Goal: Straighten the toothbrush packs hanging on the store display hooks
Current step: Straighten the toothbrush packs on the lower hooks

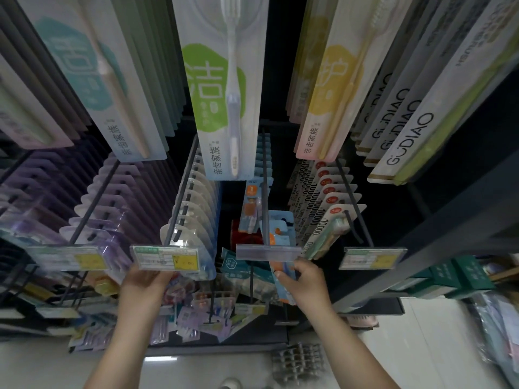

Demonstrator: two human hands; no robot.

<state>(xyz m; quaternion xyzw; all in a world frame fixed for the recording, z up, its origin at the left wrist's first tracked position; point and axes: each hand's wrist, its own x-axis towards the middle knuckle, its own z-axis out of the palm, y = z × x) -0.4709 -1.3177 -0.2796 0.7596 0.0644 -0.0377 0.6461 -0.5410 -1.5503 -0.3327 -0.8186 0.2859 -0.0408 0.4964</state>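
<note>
Toothbrush packs hang in rows on dark display hooks seen from below. My right hand (pixel 304 282) grips a blue and orange toothbrush pack (pixel 282 237) that hangs at the front of the middle hook (pixel 264 186), just under a blank clear label holder (pixel 268 252). Another orange pack (pixel 250 203) hangs further back on that hook. My left hand (pixel 146 279) reaches up beneath the clear packs (pixel 193 220) on the neighbouring hook, behind its price tag (pixel 165 258); its fingers are hidden.
Long card packs in teal (pixel 92 80), green (pixel 222 88) and yellow (pixel 334 80) hang overhead, with GUDIAO boxes (pixel 404 127) at the right. Purple packs fill the left hooks. Lower hooks hold small assorted packs. A pale floor lies below.
</note>
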